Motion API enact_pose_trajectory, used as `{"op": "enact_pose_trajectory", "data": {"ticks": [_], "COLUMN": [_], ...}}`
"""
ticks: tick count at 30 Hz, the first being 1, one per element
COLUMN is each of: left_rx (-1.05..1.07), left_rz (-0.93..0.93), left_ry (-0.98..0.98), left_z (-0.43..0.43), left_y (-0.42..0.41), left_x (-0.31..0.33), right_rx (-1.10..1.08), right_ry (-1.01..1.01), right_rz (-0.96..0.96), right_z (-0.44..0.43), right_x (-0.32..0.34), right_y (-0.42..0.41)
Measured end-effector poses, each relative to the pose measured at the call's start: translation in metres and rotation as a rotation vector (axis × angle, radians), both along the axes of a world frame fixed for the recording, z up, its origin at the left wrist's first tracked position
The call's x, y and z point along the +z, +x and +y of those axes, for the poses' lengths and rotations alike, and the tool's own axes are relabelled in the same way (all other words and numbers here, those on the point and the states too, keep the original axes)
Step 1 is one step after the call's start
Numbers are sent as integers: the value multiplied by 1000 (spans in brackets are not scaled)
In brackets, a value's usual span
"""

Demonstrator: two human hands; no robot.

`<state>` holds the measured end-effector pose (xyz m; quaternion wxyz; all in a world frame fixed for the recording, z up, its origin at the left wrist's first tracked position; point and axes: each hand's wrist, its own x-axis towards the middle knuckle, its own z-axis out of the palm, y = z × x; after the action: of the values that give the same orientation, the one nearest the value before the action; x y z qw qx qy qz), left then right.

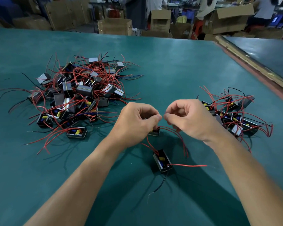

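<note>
Light falls evenly from overhead, bright but soft, onto the matte teal-green tabletop, which shows a pale sheen toward its far side. The bare forearms throw broad, soft-edged dark shadows toward the near edge, and the thin red wires cast several faint, doubled ones. The left grip and right grip, pinching those wires, are sharp. The brown cardboard boxes behind are dimmer and blurred. The wide lens bends the tabletop's right edge.
</note>
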<state>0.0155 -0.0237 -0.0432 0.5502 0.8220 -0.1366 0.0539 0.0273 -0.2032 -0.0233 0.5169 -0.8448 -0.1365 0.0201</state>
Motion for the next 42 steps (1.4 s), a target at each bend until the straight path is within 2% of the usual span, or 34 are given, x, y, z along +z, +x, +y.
{"op": "enact_pose_trajectory", "data": {"ticks": [4, 10, 15, 25, 29, 35, 42], "left_rx": [10, -11, -7, -2, -26, -31, 11], "left_rz": [134, 185, 154, 9, -77, -72, -39], "left_ry": [-161, -184, -153, 40, 91, 75, 78], "left_z": [0, 0, 0, 2, 3, 3, 3], "left_y": [0, -1, -3, -4, -5, -5, -3], "left_x": [3, 7, 8, 6, 5, 6, 4], "right_rx": [34, 51, 34, 81, 79, 114, 67], "right_ry": [-62, -55, -119, -195, -107, -67, -104], "right_rz": [-229, -299, -290, -175, -105, -77, -164], "right_z": [-1, -1, -2, -5, -4, -4, -5], "right_x": [-4, -7, -6, -3, -2, -2, -7], "right_y": [1, 2, 2, 3, 3, 2, 3]}}
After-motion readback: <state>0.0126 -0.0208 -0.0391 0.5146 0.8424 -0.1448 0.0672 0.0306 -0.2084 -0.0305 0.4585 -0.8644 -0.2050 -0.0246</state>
